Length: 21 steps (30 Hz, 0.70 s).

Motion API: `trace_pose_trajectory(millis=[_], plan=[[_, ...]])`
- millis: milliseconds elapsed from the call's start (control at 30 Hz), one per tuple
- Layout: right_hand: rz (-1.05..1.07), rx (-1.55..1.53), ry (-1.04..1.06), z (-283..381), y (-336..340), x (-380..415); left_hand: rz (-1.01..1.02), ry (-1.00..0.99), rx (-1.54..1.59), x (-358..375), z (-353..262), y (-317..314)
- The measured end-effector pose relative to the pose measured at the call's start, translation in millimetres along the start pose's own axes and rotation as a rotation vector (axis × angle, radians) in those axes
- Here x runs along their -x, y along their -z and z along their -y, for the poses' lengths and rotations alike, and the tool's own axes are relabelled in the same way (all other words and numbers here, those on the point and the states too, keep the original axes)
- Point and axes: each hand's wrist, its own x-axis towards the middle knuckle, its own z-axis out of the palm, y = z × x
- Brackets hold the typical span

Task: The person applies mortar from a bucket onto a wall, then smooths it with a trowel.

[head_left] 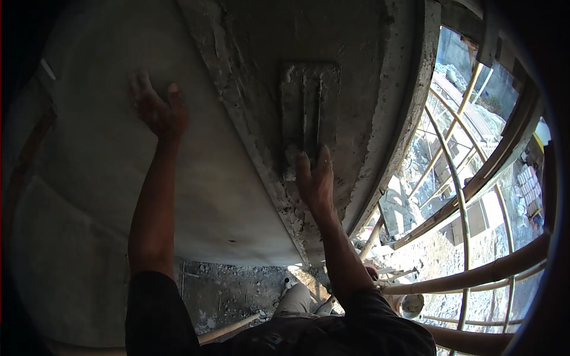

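My left hand (158, 107) is raised at the upper left, fingers apart and holding nothing, over or against the smooth grey wall (208, 178). At the centre, my right hand (314, 178) is at the lower end of a long rectangular trowel or float (310, 101) caked with plaster. Its thumb and a finger show around the tool's near end, while the other fingers are hard to see. The tool lies flat against a darker strip of rough plaster (356, 77) between two raised edges.
Bamboo poles (463, 225) and a curved rail (487, 276) stand at the right, with sunlit ground and building materials far below. Rubble (237, 291) covers the floor under the wall. A round container (411, 305) is near my right elbow. Another pole (228, 329) crosses at the bottom.
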Motion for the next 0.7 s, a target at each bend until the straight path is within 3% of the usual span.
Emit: trace_pose_trajectory(millis=[200, 300, 400, 500, 700], plan=[[-0.159, 0.158, 0.160, -131, -22, 59, 0.022, 0.028, 0.004, 1, -4, 1], [0.016, -0.172, -0.296, -135, 5, 93, 0.002, 0.005, -0.002, 2, -2, 0], [-0.108, -0.156, -0.087, -150, -8, 98, 0.002, 0.006, 0.012, 0, 1, -4], [0.014, 0.022, -0.065, -83, -7, 71, 0.048, 0.041, -0.002, 5, -2, 1], [-0.009, 0.037, -0.145, -72, -19, 58, 0.050, 0.040, -0.004, 3, 0, 0]])
